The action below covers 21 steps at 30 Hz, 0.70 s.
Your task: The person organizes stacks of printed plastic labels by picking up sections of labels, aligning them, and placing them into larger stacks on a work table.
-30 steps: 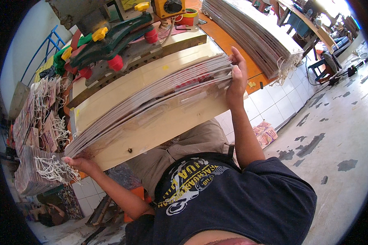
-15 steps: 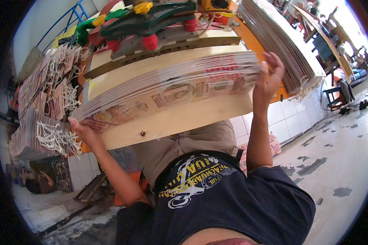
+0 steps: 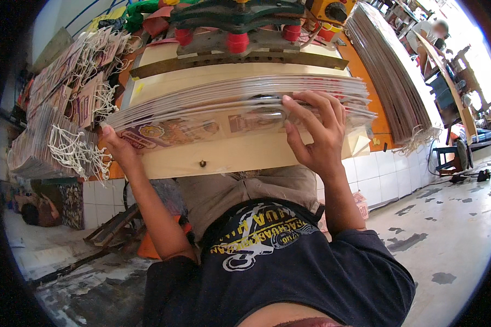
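A long stack of printed clear plastic sheets [image 3: 202, 122] stands tilted on the cream board [image 3: 245, 155] in front of me, its layered edges fanned out. My left hand [image 3: 120, 148] is closed on the stack's left end, thumb on the near face. Right of the middle, my right hand [image 3: 317, 128] grips the near sheets, index finger over their upper edge and thumb lower on the face. The other fingers of that hand curve over the top. What lies behind the stack is hidden.
Beyond the stack lies a metal bar [image 3: 240, 59], below a green machine [image 3: 237, 19] with red knobs. Printed bags with white cords [image 3: 65, 131] are piled at left. A tall stack of sheets [image 3: 393, 76] is at right. Another person [image 3: 428, 35] is in the far right background.
My right hand has left the stack's right end and moved left onto its near upper edge. My left hand stays at the left end. The view has shifted slightly.
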Tool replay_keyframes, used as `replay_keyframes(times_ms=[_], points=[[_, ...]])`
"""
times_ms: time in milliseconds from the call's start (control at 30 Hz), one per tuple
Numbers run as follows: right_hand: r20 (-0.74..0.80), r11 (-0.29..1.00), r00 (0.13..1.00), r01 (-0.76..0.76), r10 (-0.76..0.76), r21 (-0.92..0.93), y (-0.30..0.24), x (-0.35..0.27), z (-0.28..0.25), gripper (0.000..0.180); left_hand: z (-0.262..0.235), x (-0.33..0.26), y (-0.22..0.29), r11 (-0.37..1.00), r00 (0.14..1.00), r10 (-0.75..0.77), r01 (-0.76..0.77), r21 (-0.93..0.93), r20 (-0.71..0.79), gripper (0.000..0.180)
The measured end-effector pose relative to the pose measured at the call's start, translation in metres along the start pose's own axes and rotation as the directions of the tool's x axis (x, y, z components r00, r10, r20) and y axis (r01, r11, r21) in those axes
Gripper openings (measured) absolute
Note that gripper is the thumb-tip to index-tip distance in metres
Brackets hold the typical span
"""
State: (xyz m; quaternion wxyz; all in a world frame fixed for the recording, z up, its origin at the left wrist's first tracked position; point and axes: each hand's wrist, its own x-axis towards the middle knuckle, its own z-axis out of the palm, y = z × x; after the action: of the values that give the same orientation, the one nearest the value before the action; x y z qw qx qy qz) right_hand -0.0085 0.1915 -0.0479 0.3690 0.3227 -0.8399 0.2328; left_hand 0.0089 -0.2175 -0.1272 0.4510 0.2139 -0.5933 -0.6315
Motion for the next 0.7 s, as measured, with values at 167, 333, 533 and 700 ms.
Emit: replay_keyframes(times_ms=[167, 333, 533, 700], points=[[0.023, 0.999, 0.999, 0.031, -0.032, 0.034, 0.005, -0.002, -0.003, 0.042, 0.006, -0.008, 0.009, 0.999, 1.000, 0.024, -0.023, 0.042, -0.018, 0.068], [0.051, 0.997, 0.999, -0.005, 0.001, 0.078, 0.002, 0.000, -0.001, 0.051, 0.005, -0.006, 0.006, 0.999, 1.000, -0.023, 0.023, -0.025, 0.001, 0.069], [0.097, 0.992, 0.989, -0.109, 0.115, -0.071, -0.012, 0.007, 0.003, 0.058, 0.008, -0.011, 0.012, 1.000, 1.000, -0.006, 0.006, -0.005, -0.010, 0.069], [0.073, 0.994, 0.995, -0.068, 0.074, -0.080, -0.006, 0.001, 0.008, 0.053, 0.003, -0.008, 0.010, 0.999, 1.000, -0.010, 0.010, 0.033, -0.009, 0.068]])
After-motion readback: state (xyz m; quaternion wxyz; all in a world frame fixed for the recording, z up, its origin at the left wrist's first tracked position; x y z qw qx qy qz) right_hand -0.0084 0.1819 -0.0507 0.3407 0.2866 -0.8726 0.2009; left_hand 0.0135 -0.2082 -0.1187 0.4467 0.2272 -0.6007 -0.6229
